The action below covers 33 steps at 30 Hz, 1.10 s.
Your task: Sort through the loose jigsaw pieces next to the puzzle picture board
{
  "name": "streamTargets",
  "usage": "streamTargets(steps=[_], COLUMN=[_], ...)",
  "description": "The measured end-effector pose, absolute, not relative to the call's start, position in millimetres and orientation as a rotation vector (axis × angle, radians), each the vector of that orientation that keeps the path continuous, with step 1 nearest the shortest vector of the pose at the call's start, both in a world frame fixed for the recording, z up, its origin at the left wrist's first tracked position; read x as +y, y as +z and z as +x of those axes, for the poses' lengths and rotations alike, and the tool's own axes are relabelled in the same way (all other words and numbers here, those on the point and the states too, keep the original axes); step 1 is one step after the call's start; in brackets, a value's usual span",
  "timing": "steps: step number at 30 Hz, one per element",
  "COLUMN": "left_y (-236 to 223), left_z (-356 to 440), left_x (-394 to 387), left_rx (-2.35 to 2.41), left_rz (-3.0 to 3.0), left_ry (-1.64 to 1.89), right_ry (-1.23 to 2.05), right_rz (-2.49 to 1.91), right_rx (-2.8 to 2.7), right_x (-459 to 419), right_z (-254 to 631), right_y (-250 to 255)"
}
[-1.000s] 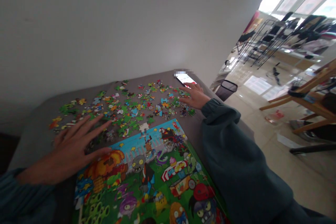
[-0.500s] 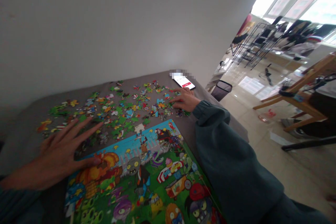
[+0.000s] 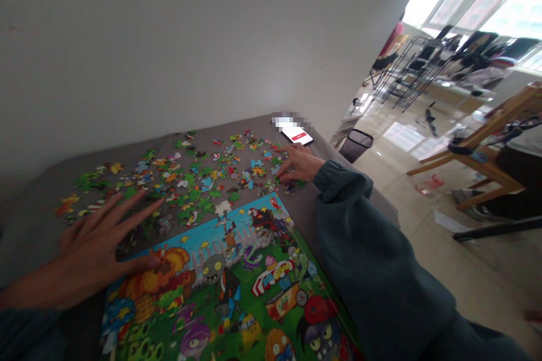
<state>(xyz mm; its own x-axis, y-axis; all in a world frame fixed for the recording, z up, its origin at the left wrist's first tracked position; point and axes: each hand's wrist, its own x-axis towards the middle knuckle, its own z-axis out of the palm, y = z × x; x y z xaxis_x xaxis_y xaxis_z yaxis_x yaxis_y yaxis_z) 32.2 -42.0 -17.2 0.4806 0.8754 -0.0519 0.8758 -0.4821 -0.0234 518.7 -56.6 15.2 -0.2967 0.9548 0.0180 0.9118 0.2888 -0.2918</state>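
A colourful cartoon puzzle picture [image 3: 237,287] lies near me on a grey table [image 3: 38,220]. Many loose puzzle pieces [image 3: 199,175] are scattered beyond it. My left hand [image 3: 97,242] lies flat with its fingers spread, the thumb on the picture's top left corner and the fingers over the nearest loose pieces. My right hand [image 3: 298,162] reaches far across in a dark green sleeve, its fingers curled down onto pieces at the right end of the scatter. Whether it holds a piece is hidden.
A phone [image 3: 296,132] with a lit screen lies at the table's far right corner, just beyond my right hand. A white wall stands behind the table. To the right are a dark bin [image 3: 355,145], wooden furniture [image 3: 486,152] and drying racks.
My right hand has drawn back from the phone towards the loose pieces and curled its fingers. The left hand has slid slightly down and left in the view.
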Motion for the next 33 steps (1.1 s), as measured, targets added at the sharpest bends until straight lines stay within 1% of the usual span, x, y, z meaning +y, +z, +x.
streamTargets(steps=[9,16,23,33], left_y=[-16,-9,3,-10], left_z=[29,31,34,12], left_x=[-41,-35,-40,-29], left_rx=[1.588,1.603,1.61,1.477], left_rz=[2.677,2.57,2.508,2.573], left_ry=[-0.046,-0.181,-0.199,-0.149], right_ry=[0.082,0.095,0.114,0.068], right_rz=[-1.813,-1.848,-1.845,-1.887], right_rx=[-2.161,-2.169,-2.211,-2.168], right_x=[-51,-51,-51,-52], right_z=[530,528,525,524], right_y=[18,13,11,7])
